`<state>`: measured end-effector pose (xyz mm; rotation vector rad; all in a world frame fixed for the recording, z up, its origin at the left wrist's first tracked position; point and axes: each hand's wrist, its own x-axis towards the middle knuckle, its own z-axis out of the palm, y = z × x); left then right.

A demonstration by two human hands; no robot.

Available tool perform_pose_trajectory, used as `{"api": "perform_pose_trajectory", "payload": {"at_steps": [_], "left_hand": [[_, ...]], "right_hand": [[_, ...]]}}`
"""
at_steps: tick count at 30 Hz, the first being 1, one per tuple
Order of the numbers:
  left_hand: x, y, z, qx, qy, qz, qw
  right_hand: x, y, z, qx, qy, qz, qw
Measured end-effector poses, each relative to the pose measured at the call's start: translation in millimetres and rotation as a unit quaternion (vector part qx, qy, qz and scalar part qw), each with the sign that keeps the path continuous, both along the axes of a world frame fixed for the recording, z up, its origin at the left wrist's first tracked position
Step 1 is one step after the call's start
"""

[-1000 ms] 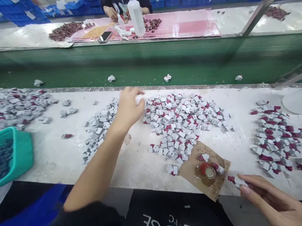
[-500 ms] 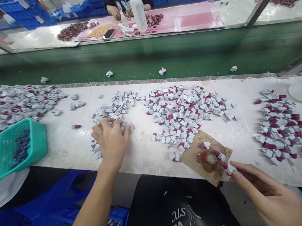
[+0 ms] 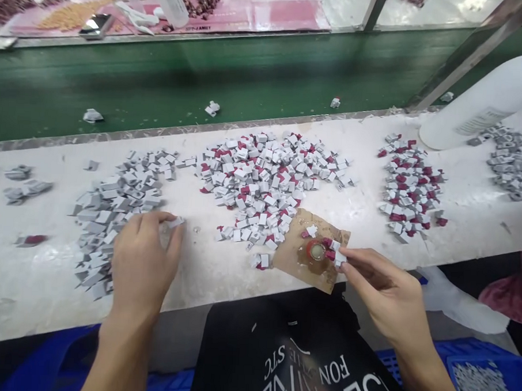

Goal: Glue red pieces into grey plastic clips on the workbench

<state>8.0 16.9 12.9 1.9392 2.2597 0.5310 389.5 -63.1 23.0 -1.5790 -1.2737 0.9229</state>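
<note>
My right hand (image 3: 384,296) pinches a small white-and-dark-red plastic piece (image 3: 340,258) between thumb and fingertips. Its red end is at the rim of a small round red-rimmed cup (image 3: 316,251) of cloudy liquid, standing on a wet piece of brown cardboard (image 3: 293,257). Another red-and-white piece (image 3: 328,243) leans at the cup's edge. To the left, my left hand (image 3: 143,262) rests at a pile of grey plastic pieces (image 3: 98,220); thumb and forefinger close on one small light grey piece (image 3: 176,221). The palm hides part of that pile.
Between my hands lies a large heap of white-and-red pieces (image 3: 253,181). More such pieces (image 3: 410,190) lie in rows to the right, beside a large white bottle (image 3: 485,107). A green belt (image 3: 270,75) carrying a few pieces runs behind the white table (image 3: 32,289).
The view has turned rightward and down, bringing in the white bottle and losing the green basket. My left thumb and forefinger have closed on a grey piece. My right-hand piece is nearer the cup.
</note>
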Motion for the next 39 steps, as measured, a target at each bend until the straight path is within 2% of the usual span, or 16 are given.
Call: {"api": "perform_pose_trajectory", "payload": {"at_steps": [6,10,13,17,20,22,24,26,29,32,34,36,39], "left_hand": [[10,-20,-13.1,0.036,0.007,-0.115,0.993],[18,-22,-20.8,0.037,-0.017,-0.144,0.989],[26,-24,-28.4,0.058,-0.084,-0.102,0.990],[38,-30,-40.4,0.114,-0.178,0.017,0.977],[48,-34,-37.4,0.144,-0.300,0.112,0.937],[57,-37,-24.8,0.142,-0.363,0.140,0.910],[70,-37,-6.4,0.142,-0.406,0.113,0.896],[86,-33,11.9,0.132,-0.449,0.039,0.883],[113,-18,28.6,0.036,-0.542,-0.051,0.838],[136,2,30.8,-0.089,-0.649,-0.065,0.752],[146,12,27.9,-0.126,-0.692,-0.073,0.707],[151,18,24.0,-0.146,-0.712,-0.092,0.680],[153,21,19.0,-0.186,-0.719,-0.118,0.659]], "right_hand": [[-4,4,-5.2,0.011,-0.018,0.024,0.999],[-4,6,-6.5,0.006,-0.031,0.039,0.999],[-4,7,-4.4,0.001,-0.045,0.049,0.998],[-4,10,-2.1,0.015,-0.056,0.056,0.997],[-4,11,-0.1,0.018,-0.041,0.052,0.998],[-4,12,2.4,0.017,-0.011,0.036,0.999],[-4,15,5.5,0.012,0.045,0.013,0.999],[-7,21,8.3,0.011,0.125,0.000,0.992],[-14,33,10.7,0.008,0.239,0.010,0.971],[-24,47,11.4,-0.001,0.288,0.030,0.957],[-28,54,10.8,0.000,0.313,0.025,0.950],[-30,59,9.5,0.003,0.333,0.010,0.943],[-30,61,7.2,0.001,0.332,0.003,0.943]]}}
